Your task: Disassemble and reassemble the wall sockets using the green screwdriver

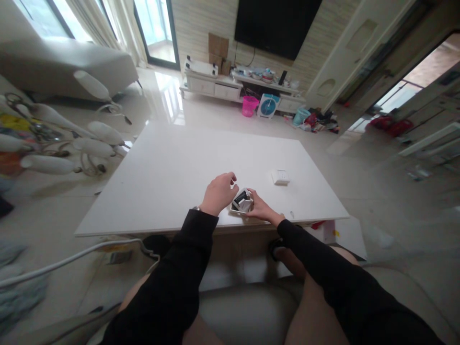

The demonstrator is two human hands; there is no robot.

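A small open white box (pixel 232 209) sits near the front edge of the white table, tilted toward me or propped; I cannot tell which. Inside it are a black piece and some white pieces, too small to name. My right hand (pixel 259 207) grips the box from its right side, thumb and fingers around the wall. Just left of and above the box is my left hand (pixel 220 192), its fingers bent and the thumb apart from them, with nothing visible in between. Farther right on the table stands a second small white box (pixel 281 177).
The white table (pixel 179 167) fills the middle. A small clear object (pixel 292 214) lies near its front edge. Beyond are a TV cabinet (pixel 201 85), a pink basket (pixel 248 106) and a blue fan (pixel 268 105). A lamp with several white shades (pixel 53 164) is at left.
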